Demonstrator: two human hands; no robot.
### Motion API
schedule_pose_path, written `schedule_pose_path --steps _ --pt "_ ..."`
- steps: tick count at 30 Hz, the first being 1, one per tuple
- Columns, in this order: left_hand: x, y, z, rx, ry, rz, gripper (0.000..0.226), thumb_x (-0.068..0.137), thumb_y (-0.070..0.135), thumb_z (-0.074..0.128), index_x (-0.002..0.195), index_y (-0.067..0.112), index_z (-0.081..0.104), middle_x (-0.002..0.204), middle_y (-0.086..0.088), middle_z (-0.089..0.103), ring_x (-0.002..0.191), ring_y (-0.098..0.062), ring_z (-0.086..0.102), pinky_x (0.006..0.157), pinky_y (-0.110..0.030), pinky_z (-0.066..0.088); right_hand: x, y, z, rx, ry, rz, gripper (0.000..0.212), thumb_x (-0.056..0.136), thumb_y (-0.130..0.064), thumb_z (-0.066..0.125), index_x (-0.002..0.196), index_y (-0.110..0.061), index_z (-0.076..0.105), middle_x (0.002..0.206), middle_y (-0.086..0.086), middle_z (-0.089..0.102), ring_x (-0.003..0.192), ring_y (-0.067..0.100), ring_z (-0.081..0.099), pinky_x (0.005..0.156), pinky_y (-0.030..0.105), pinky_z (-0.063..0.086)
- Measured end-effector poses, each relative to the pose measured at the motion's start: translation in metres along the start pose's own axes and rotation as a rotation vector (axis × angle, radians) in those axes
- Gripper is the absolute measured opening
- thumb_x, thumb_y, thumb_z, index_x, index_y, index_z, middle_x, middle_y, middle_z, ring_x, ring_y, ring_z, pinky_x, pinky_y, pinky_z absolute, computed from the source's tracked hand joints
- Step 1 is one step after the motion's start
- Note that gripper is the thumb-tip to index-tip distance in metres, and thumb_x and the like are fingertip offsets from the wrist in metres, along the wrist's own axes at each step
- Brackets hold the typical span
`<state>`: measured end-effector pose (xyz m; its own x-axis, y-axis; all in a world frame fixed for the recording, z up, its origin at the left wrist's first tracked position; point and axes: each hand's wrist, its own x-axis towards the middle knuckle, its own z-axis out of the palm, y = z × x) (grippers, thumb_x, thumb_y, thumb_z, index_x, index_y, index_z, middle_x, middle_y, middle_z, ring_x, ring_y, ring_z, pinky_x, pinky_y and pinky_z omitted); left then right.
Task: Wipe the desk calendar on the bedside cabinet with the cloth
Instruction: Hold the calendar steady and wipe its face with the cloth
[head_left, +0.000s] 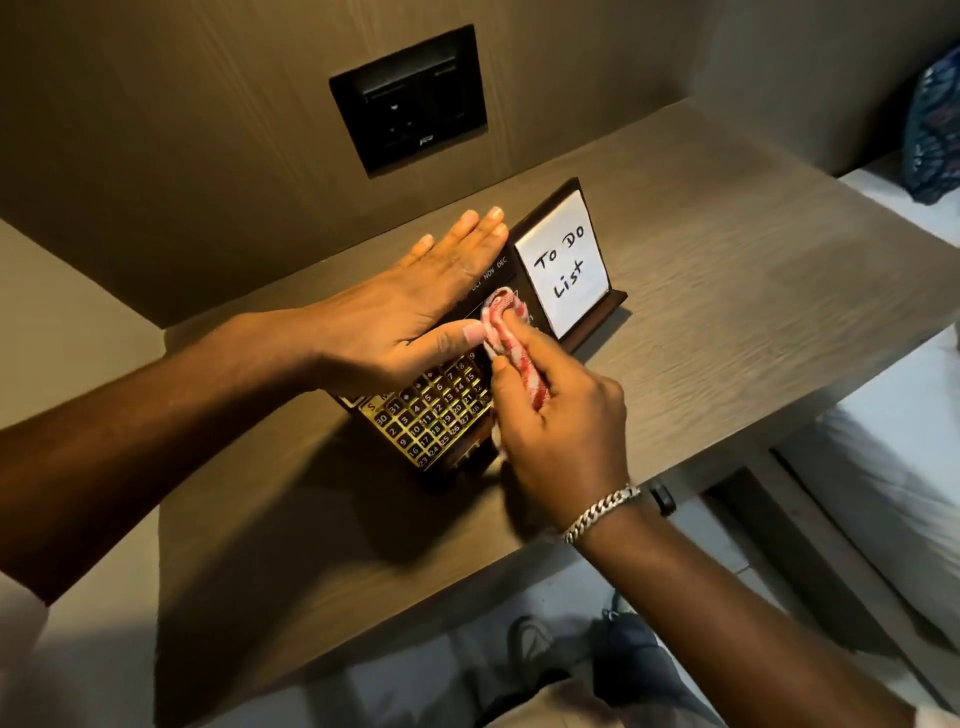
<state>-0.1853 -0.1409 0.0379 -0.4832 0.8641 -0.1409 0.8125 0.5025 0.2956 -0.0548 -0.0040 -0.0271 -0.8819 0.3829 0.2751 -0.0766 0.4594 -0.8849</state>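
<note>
Desk calendar (441, 410) upright, long axis near-left to far-right.

We count two hands (410, 306) (558, 421), one cloth (511, 332), one calendar (441, 415), one note (563, 270), one socket (410, 98), one bracelet (597, 514), one cabinet (727, 312).

Black wall socket panel (409, 98), white bed sheet (904, 431), patterned pillow (935, 135), grey shoe (530, 642)

Dim warm light from upper right, dark shadows lower left, wide-angle bending and slight blur at edges.
</note>
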Motion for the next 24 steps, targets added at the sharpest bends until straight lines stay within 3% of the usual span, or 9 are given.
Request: schedule_pose_path --steps 4,9,11,14,18,21,24 --pt "0.001 0.011 0.001 0.015 0.042 -0.050 0.096 0.078 0.079 0.017 0.153 0.024 -0.005 0.162 0.006 -0.014 0.148 -0.008 -0.014 0.121 -0.038 -0.005 0.004 0.007 -0.010 0.011 -0.011 -0.003 0.037 0.086 -0.021 0.059 0.122 -0.023 0.063 0.091 0.005 0.075 0.073 0.014 0.068 0.070 0.032 0.058" --pt "0.001 0.025 -0.003 0.069 0.031 -0.109 0.082 0.084 0.050 0.030 0.152 0.019 -0.004 0.162 0.002 -0.011 0.149 -0.012 -0.011 0.121 -0.043 0.001 0.018 0.013 -0.014 -0.110 0.027 -0.023 0.039 0.085 -0.015 0.058 0.124 -0.019 0.062 0.103 0.007 0.072 0.085 0.017 0.067 0.078 0.031 0.057" --pt "0.000 0.029 -0.004 0.057 0.045 -0.096 0.085 0.083 0.059 0.026 0.152 0.017 -0.002 0.161 0.002 -0.010 0.149 -0.013 -0.010 0.122 -0.042 0.000 0.009 0.009 -0.007 -0.092 -0.009 -0.039 0.040 0.084 -0.015 0.060 0.124 -0.019 0.062 0.103 0.006 0.072 0.084 0.016 0.067 0.077 0.031 0.057" --pt "-0.001 0.026 -0.003 0.046 0.070 -0.050 0.108 0.071 0.086 0.004 0.152 0.015 -0.001 0.158 0.003 -0.010 0.148 -0.011 -0.010 0.120 -0.037 -0.003 -0.005 0.001 -0.002 -0.007 -0.067 -0.045 0.041 0.082 -0.014 0.062 0.123 -0.020 0.063 0.106 0.003 0.072 0.086 0.010 0.067 0.078 0.028 0.057" --pt "-0.003 0.007 -0.001 0.056 -0.022 -0.010 0.087 0.085 0.069 0.014 0.151 0.020 -0.013 0.161 0.000 -0.022 0.147 -0.009 -0.022 0.121 -0.040 -0.009 0.010 0.004 -0.015 -0.067 -0.060 -0.035 0.039 0.078 -0.012 0.067 0.116 -0.021 0.068 0.102 0.002 0.075 0.082 0.009 0.068 0.081 0.029 0.056" --pt "-0.001 0.001 0.002 0.070 -0.005 0.008 0.085 0.086 0.072 0.012 0.151 0.023 -0.015 0.161 0.001 -0.022 0.146 -0.007 -0.022 0.119 -0.036 -0.011 0.028 0.009 -0.025 -0.118 -0.047 0.014 0.037 0.081 -0.015 0.067 0.117 -0.020 0.067 0.104 0.003 0.074 0.090 0.013 0.068 0.084 0.031 0.056" --pt "-0.001 0.000 0.003 0.088 0.004 0.021 0.084 0.087 0.072 0.012 0.151 0.025 -0.015 0.162 0.001 -0.021 0.146 -0.007 -0.022 0.119 -0.037 -0.011 0.021 0.007 -0.020 -0.103 -0.063 0.002 0.036 0.081 -0.016 0.066 0.117 -0.020 0.067 0.096 0.003 0.076 0.080 0.010 0.068 0.080 0.027 0.057"
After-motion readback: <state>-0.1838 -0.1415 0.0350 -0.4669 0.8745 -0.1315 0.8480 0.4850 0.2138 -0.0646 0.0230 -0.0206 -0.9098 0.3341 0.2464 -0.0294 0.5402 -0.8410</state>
